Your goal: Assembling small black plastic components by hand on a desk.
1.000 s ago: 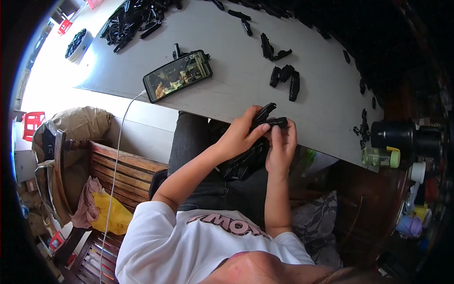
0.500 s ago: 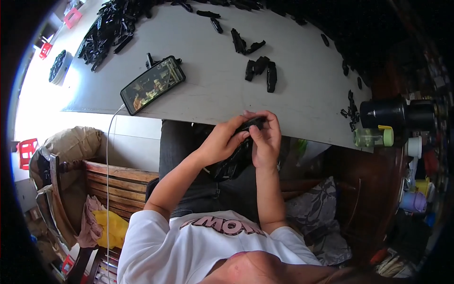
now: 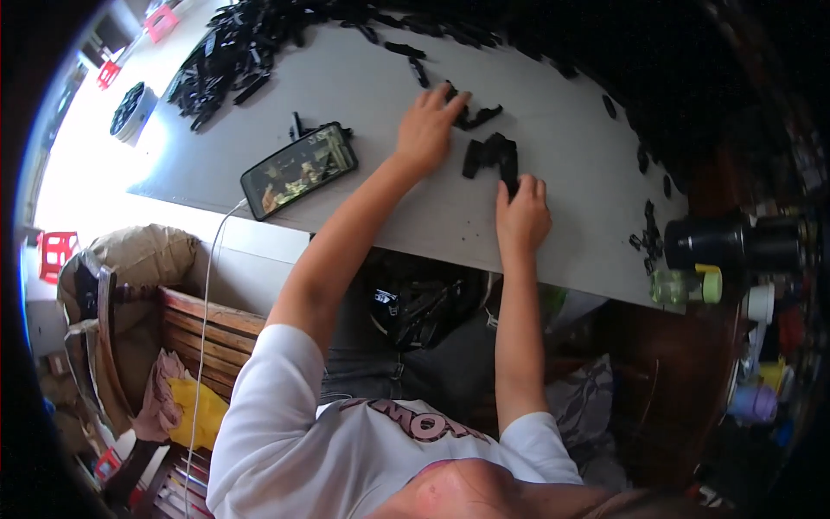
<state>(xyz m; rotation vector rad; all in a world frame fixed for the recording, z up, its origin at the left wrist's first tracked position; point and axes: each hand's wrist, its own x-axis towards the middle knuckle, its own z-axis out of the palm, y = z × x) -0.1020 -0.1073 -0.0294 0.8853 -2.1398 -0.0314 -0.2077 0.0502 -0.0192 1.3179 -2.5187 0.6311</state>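
My left hand (image 3: 424,138) reaches over the table with its fingers stretched out and apart. Its fingertips are at a slim black plastic part (image 3: 451,93), partly covered by the hand. Beside that lies another thin black part (image 3: 484,117). My right hand (image 3: 524,221) is closer to the table's front edge, thumb and fingers closed around the near end of an elongated black plastic part (image 3: 508,163). That part lies against a small cluster, with a shorter black part (image 3: 472,159) at its left. Fine details of these parts are too dark to make out.
A phone (image 3: 300,171) with a lit screen leans left of my left forearm, its white cable hanging over the edge. A large heap of black parts (image 3: 229,65) covers the far left. A black tumbler (image 3: 705,242) and a green bottle (image 3: 683,286) stand at the right.
My hands were together at the table edge around a black part. Now they are apart and farther over the table, left at the slim part, right at the cluster. The view has shifted slightly.
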